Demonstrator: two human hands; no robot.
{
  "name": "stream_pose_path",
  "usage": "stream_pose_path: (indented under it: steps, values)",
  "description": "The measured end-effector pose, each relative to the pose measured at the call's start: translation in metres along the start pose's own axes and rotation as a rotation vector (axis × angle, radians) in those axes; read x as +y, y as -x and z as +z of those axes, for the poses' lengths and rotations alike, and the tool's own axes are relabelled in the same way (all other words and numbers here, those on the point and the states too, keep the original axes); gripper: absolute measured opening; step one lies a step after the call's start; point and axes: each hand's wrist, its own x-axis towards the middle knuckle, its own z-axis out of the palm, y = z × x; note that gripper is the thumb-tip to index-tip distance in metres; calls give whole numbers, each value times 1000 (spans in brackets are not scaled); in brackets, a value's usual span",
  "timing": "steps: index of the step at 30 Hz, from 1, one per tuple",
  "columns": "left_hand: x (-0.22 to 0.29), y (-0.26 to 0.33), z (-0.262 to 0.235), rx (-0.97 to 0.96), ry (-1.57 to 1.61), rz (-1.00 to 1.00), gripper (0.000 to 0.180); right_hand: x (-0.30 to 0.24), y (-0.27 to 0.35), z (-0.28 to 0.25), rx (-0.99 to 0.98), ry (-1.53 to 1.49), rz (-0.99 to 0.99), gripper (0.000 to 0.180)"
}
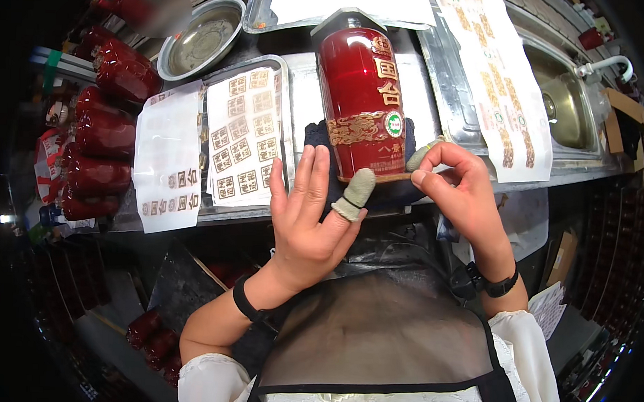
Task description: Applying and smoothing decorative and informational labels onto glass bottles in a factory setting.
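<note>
Metal bench (304, 94) under everything. Red bottle (361, 89) lies on a dark cloth (317, 135), base toward you. Your left hand (310, 229) is spread at the bottle's base, cloth finger cover (358, 191) right by it. Your right hand (461, 188) pinches at the bottle's lower right corner; can't tell on what. Sticker sheets (246, 138) left of bottle, bowl (203, 44) behind those; long sheet (486, 79), then sink (573, 117) right of bottle.

Bright light whitens the paper strip (509, 94) on my right and puts glare on the red bottle (351, 78), with dimness below. My left hand (310, 229) and right hand (461, 184) look sharp; the fisheye bends edges into black, and the upper left blurs.
</note>
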Motion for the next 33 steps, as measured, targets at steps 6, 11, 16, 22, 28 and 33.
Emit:
stream_pose_path:
  steps: [6,11,16,22,28,33]
  values:
    - [11,-19,-6,13,-127,48,46,8,-3,4,9,19,8,12]
    - [20,-42,7,44,-131,99,39,12,-1,7,31,-29,-45,10]
    - [4,-47,11,87,-14,-34,79,10,-1,8,-10,92,-23,10]
    - [-8,-33,10,65,130,-94,83,-5,7,5,8,19,-46,11]
    - [-7,8,-6,-5,131,-114,58,-3,5,2,14,45,-33,11]
    - [-3,9,1,19,79,-65,52,3,4,4,27,-10,-16,13]
